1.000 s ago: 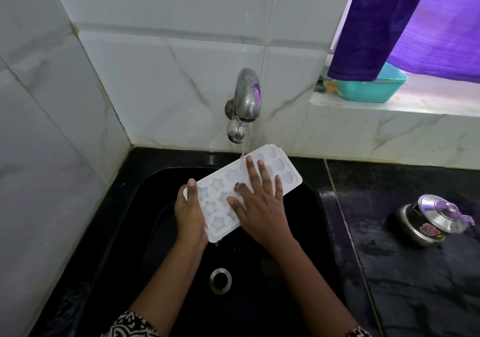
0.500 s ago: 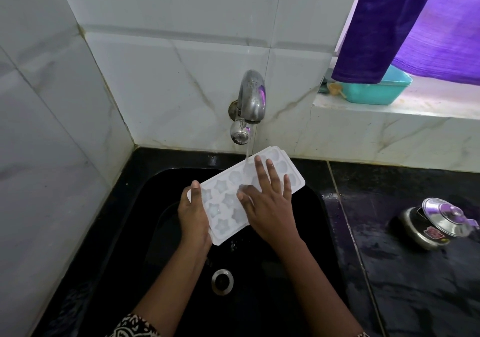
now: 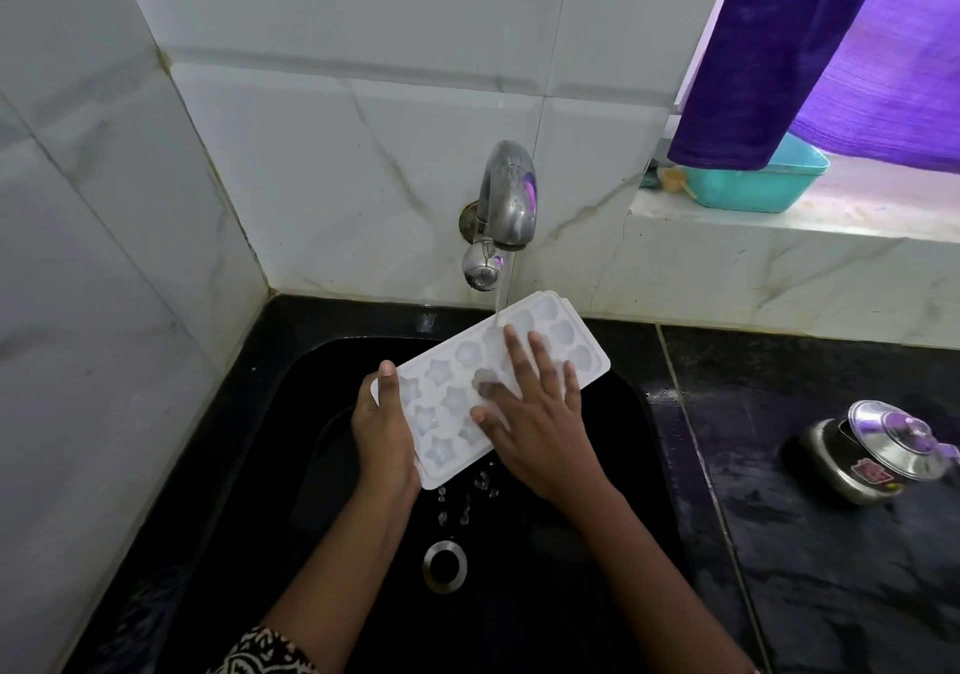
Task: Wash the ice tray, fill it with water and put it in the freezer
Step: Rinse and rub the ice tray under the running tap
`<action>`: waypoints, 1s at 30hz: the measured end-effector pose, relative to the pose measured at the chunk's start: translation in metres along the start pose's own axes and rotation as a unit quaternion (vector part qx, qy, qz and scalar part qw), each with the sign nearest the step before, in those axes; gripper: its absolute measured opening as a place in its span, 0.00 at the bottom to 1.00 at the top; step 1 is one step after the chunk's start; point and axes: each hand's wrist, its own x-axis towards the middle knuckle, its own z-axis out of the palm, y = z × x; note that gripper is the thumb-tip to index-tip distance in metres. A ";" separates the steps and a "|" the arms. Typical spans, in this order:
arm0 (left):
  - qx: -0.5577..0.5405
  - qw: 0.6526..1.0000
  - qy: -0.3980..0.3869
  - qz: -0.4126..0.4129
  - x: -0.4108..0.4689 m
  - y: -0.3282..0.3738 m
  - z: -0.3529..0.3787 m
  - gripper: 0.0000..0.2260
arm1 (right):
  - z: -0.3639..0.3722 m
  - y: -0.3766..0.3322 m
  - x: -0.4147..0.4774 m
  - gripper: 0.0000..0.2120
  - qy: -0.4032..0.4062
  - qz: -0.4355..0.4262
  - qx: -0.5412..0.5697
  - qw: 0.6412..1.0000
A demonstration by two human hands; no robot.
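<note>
A white ice tray [image 3: 563, 333] with star and shell shaped cells is held tilted over the black sink [image 3: 291, 465], its far end under the tap [image 3: 506, 200]. A thin stream of water [image 3: 500, 304] falls onto the tray and drips off its near edge. My left hand [image 3: 384, 429] grips the tray's near left corner, thumb on top. My right hand [image 3: 535, 408] lies flat on the middle cells, fingers spread; its fingers look blurred.
The drain [image 3: 444, 567] sits in the sink bottom below the tray. A steel pot with a lid [image 3: 878, 450] stands on the wet black counter at right. A teal tub [image 3: 753, 187] sits on the ledge under a purple curtain [image 3: 810, 55]. Marble walls close the left and back.
My right hand has slid a little along the tray's cells, and water now drips from the tray's near edge. My left hand keeps its hold.
</note>
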 end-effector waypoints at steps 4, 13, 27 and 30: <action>0.005 1.000 -0.008 -0.008 0.000 -0.001 0.001 0.10 | 0.001 -0.001 0.006 0.26 0.042 0.026 -0.003 0.999; 0.008 1.000 0.002 -0.014 0.000 -0.008 -0.004 0.10 | -0.006 0.003 -0.009 0.31 -0.004 0.059 0.088 0.994; 0.011 1.000 0.009 0.000 0.011 0.000 -0.009 0.10 | 0.011 0.004 -0.034 0.20 0.151 0.085 0.114 0.978; 0.006 1.000 0.008 -0.003 0.011 0.001 -0.009 0.11 | 0.018 -0.003 -0.030 0.17 0.137 0.062 0.096 0.984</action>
